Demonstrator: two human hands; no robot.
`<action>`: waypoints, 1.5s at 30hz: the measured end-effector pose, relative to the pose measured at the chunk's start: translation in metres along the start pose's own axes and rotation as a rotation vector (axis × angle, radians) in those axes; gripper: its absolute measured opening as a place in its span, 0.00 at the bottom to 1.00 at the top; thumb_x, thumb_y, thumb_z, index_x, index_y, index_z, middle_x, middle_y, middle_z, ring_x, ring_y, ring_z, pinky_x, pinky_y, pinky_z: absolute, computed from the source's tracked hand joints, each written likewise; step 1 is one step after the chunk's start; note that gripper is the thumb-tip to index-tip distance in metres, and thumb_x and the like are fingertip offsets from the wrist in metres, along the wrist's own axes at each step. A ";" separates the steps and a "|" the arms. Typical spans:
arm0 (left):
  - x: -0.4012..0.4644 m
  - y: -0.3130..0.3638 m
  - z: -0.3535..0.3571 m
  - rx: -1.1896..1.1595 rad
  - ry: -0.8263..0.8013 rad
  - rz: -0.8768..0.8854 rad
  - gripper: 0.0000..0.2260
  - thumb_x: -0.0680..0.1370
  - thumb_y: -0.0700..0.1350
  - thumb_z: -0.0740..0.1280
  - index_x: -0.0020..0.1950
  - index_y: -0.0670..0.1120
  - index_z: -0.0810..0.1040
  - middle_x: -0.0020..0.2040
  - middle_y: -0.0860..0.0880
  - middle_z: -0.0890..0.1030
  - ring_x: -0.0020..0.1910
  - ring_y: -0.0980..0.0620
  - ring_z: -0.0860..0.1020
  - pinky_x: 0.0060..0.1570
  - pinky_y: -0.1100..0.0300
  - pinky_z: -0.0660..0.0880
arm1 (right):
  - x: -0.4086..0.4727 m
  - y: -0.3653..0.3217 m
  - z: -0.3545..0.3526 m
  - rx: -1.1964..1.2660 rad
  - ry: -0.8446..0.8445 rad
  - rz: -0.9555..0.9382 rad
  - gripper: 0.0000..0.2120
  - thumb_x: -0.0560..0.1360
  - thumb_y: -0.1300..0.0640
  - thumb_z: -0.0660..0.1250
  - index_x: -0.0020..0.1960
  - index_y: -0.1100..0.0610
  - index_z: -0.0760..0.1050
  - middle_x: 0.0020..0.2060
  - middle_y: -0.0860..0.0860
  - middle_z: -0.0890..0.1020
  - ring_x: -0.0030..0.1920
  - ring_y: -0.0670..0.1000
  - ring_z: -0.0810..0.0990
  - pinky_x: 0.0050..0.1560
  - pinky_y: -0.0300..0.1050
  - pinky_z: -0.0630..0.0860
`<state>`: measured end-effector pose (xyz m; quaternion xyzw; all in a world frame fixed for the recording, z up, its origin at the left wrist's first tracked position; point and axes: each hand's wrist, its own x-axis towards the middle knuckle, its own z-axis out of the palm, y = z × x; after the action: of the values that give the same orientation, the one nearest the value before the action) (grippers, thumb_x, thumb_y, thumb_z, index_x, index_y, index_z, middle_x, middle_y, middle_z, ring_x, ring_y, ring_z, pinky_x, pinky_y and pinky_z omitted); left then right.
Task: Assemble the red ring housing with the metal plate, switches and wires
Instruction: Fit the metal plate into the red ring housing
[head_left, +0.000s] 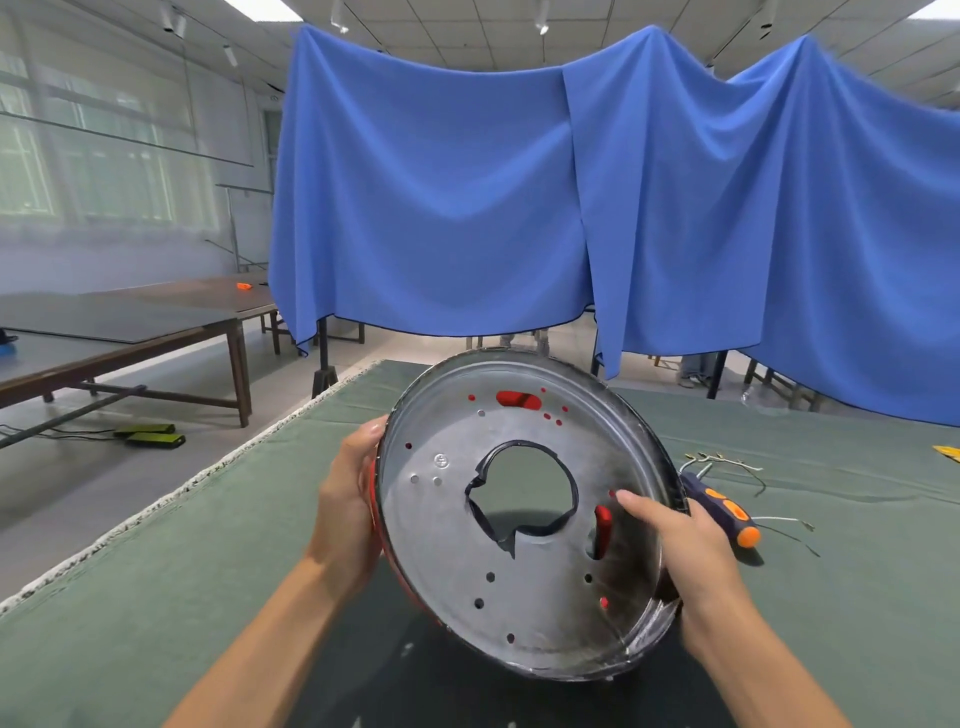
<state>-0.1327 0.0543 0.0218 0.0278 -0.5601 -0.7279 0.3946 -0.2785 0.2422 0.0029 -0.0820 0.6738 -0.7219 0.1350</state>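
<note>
Green cloth covers the worktop. Above it, tilted toward the camera, the metal plate sits in the red ring housing. Left hand grips its left rim; right hand grips the right, thumb inside. Beside lie a screwdriver and wires.

**A:** what can be seen of the person here?

**B:** just two forearms and hands. The left hand and right hand are bare, no gloves, rings or watch to be seen.

**A:** sleeves?

**B:** none are visible, both forearms are left uncovered right down to the frame edge. Nails are kept short.
</note>
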 end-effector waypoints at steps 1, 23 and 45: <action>0.000 0.000 0.003 -0.001 -0.003 0.014 0.15 0.74 0.53 0.56 0.38 0.49 0.80 0.35 0.48 0.79 0.34 0.52 0.77 0.32 0.62 0.76 | 0.000 -0.001 0.000 0.062 -0.025 0.025 0.17 0.68 0.59 0.74 0.57 0.55 0.77 0.47 0.55 0.85 0.49 0.58 0.83 0.54 0.61 0.78; 0.003 -0.027 0.014 0.531 0.071 -0.089 0.18 0.74 0.39 0.70 0.52 0.62 0.74 0.46 0.61 0.82 0.45 0.59 0.82 0.46 0.55 0.79 | 0.013 0.000 -0.006 0.213 0.240 -0.199 0.19 0.70 0.62 0.74 0.57 0.58 0.70 0.45 0.54 0.79 0.45 0.55 0.79 0.51 0.53 0.78; 0.006 -0.021 0.006 0.461 0.118 0.040 0.29 0.73 0.27 0.65 0.56 0.63 0.71 0.46 0.66 0.81 0.45 0.69 0.79 0.41 0.73 0.75 | 0.013 0.007 -0.006 0.101 0.152 -0.358 0.10 0.69 0.63 0.73 0.47 0.54 0.77 0.38 0.46 0.82 0.38 0.43 0.80 0.36 0.38 0.72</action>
<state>-0.1506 0.0567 0.0089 0.1482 -0.6878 -0.5700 0.4243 -0.2919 0.2435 -0.0057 -0.1387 0.6197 -0.7713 -0.0428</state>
